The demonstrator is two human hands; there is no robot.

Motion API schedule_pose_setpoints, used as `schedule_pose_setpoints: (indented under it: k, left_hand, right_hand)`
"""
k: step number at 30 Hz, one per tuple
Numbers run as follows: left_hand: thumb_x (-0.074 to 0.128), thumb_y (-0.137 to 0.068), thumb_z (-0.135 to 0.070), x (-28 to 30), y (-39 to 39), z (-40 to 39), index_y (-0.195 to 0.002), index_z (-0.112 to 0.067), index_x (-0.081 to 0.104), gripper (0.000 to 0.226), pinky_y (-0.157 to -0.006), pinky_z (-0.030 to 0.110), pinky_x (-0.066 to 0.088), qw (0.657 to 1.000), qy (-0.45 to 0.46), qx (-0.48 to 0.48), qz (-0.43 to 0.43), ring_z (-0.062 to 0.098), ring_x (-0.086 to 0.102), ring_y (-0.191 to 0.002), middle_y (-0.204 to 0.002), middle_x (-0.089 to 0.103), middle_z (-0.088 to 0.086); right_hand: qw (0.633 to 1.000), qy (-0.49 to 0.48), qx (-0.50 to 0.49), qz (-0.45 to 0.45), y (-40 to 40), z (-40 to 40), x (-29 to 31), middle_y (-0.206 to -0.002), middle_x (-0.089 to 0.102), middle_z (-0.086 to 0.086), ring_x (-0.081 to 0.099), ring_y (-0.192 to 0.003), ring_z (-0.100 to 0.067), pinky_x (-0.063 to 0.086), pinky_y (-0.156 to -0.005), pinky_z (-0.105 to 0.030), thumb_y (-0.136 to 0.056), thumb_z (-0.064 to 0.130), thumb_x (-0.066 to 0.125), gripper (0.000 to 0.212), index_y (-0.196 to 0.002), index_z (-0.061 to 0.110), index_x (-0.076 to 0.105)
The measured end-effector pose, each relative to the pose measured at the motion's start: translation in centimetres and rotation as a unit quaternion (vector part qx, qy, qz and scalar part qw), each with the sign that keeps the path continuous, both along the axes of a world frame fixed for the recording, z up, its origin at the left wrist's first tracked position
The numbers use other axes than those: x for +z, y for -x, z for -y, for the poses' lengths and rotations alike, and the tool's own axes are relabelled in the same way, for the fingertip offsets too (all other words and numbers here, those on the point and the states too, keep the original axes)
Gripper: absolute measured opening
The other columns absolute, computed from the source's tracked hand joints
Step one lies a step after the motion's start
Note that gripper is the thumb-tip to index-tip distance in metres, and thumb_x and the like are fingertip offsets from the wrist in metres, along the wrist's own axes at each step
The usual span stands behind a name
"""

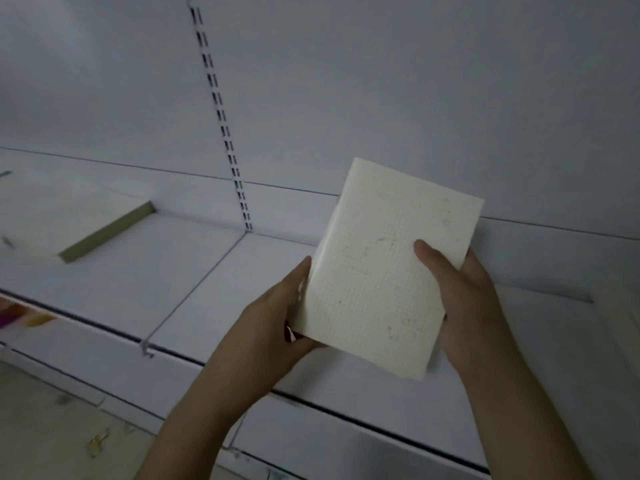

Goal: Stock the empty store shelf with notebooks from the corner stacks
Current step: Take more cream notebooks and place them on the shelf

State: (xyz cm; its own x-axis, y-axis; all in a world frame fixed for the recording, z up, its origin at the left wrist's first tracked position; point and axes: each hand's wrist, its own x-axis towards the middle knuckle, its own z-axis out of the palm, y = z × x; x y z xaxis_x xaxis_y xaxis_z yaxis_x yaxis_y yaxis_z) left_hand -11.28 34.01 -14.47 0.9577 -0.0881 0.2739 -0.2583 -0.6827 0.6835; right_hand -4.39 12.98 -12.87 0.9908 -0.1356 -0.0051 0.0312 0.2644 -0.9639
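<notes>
- Over the shelf [346, 403], head view: both hands hold one notebook [388, 271] in the air above the white shelf board, just in front of the back panel [381, 91].
- On the shelf, far left, lies a second notebook [52, 223], flat, its olive edge facing the camera; it is well apart from the held one. Its pale cover is washed out, so its left limit is hard to tell.
- The shelf is made of white boards meeting at a seam; a slotted upright [221, 112] runs up the back panel to the seam's far end.
- The held notebook is cream with a faint grid and some smudges on its cover, tilted with its far corner raised toward the panel.
- Left hand [273, 317]: clasps the notebook's left edge near the lower corner, thumb along the edge; its fingers go under the book and are hidden.
- Right hand [467, 299]: grips the right edge, thumb [433, 261] laid flat across the cover, fingers curled behind the book and mostly hidden.
- At the lower left, a strip of floor [45, 431] shows below the shelf front, with a small scrap on it.
- A pink and yellow strip [20, 317] sits at the left edge of the shelf front; it is too blurred to read.
</notes>
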Motion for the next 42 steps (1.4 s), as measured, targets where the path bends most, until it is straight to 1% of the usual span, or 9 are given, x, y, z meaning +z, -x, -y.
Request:
schedule_pose_setpoints:
  k: [6,10,13,19,24,30,34,39,42]
  left_hand:
    - [0.08,-0.075,-0.044,-0.2,4.8,-11.0,-0.145,-0.058,0.015,0.096,-0.077,0.004,0.044,0.999,-0.018,0.043,-0.006,-0.01,0.055,-0.103,-0.124,0.055,-0.027]
    - [0.078,-0.072,-0.05,-0.1,7.5,-19.5,-0.144,-0.056,0.013,0.098,-0.073,0.003,0.045,0.996,-0.044,0.083,-0.007,-0.011,0.053,-0.094,-0.115,0.048,-0.033]
    - [0.08,-0.071,-0.048,-0.4,9.6,-24.2,-0.143,-0.056,0.006,0.104,-0.074,0.011,0.053,0.994,-0.055,0.085,-0.037,-0.002,0.061,-0.086,-0.111,0.044,-0.033]
    - [0.081,-0.071,-0.046,-0.9,11.2,-32.5,-0.141,-0.058,0.015,0.098,-0.071,0.01,0.048,0.99,-0.007,0.137,-0.041,-0.006,0.059,-0.093,-0.108,0.05,-0.033]
    - [0.079,-0.073,-0.045,-0.8,9.8,-39.7,-0.131,-0.07,0.007,0.095,-0.076,0.018,0.053,0.986,0.004,0.166,-0.034,-0.006,0.055,-0.091,-0.116,0.047,-0.029]
    - [0.074,-0.077,-0.045,-0.5,5.2,-50.6,-0.15,-0.043,-0.005,0.108,-0.068,0.001,0.044,0.971,-0.056,0.227,-0.057,-0.012,0.048,-0.087,-0.135,0.026,-0.023]
    - [0.074,-0.08,-0.04,-0.3,1.0,-58.3,-0.152,-0.041,0.0,0.104,-0.072,-0.004,0.041,0.969,-0.053,0.236,-0.052,-0.022,0.043,-0.096,-0.144,0.024,-0.023]
    - [0.077,-0.08,-0.028,0.6,-2.9,-66.6,-0.143,-0.055,0.029,0.083,-0.083,0.006,0.047,0.972,-0.026,0.232,-0.01,-0.012,0.05,-0.103,-0.128,0.032,-0.041]
    - [0.078,-0.08,-0.022,0.3,-4.4,-71.2,-0.136,-0.051,0.045,0.072,-0.083,0.005,0.045,0.973,-0.004,0.233,-0.008,-0.011,0.052,-0.104,-0.128,0.033,-0.045]
  right_hand:
    - [0.997,-0.03,0.053,-0.051,2.6,-12.5,0.5,-0.094,0.075,0.005,0.069,-0.087,-0.018,0.053,-0.076,-0.037,-0.087,0.026,0.068,0.018,-0.105,0.025,0.069]
    - [0.992,-0.027,0.109,-0.057,3.9,-21.3,1.0,-0.095,0.072,0.005,0.067,-0.085,-0.015,0.052,-0.069,-0.031,-0.09,0.03,0.066,0.018,-0.107,0.026,0.067]
    - [0.991,-0.013,0.121,-0.054,4.9,-26.8,1.2,-0.093,0.07,0.007,0.064,-0.08,-0.01,0.048,-0.062,-0.026,-0.09,0.031,0.066,0.02,-0.109,0.025,0.066]
    - [0.975,-0.014,0.203,-0.094,4.8,-35.5,1.6,-0.107,0.071,-0.002,0.067,-0.095,-0.02,0.056,-0.068,-0.034,-0.089,0.03,0.067,0.029,-0.116,0.02,0.066]
    - [0.96,-0.029,0.26,-0.101,2.4,-43.5,2.1,-0.101,0.073,-0.003,0.071,-0.08,-0.014,0.055,-0.053,-0.025,-0.093,0.023,0.062,0.025,-0.116,0.014,0.065]
    - [0.947,-0.027,0.306,-0.091,-3.3,-55.3,2.0,-0.103,0.073,-0.004,0.071,-0.084,-0.016,0.057,-0.063,-0.029,-0.095,0.02,0.059,0.023,-0.116,0.011,0.063]
    - [0.934,-0.026,0.343,-0.095,-8.1,-62.9,2.3,-0.105,0.073,-0.004,0.071,-0.088,-0.017,0.056,-0.073,-0.034,-0.096,0.019,0.056,0.022,-0.116,0.011,0.063]
    - [0.915,0.008,0.387,-0.111,-13.1,-71.3,2.9,-0.117,0.068,-0.013,0.066,-0.104,-0.029,0.053,-0.085,-0.047,-0.098,0.012,0.051,0.027,-0.123,0.004,0.059]
    - [0.905,0.019,0.403,-0.136,-14.7,-75.3,3.2,-0.121,0.066,-0.015,0.063,-0.106,-0.028,0.052,-0.082,-0.038,-0.097,0.004,0.05,0.03,-0.125,0.002,0.057]
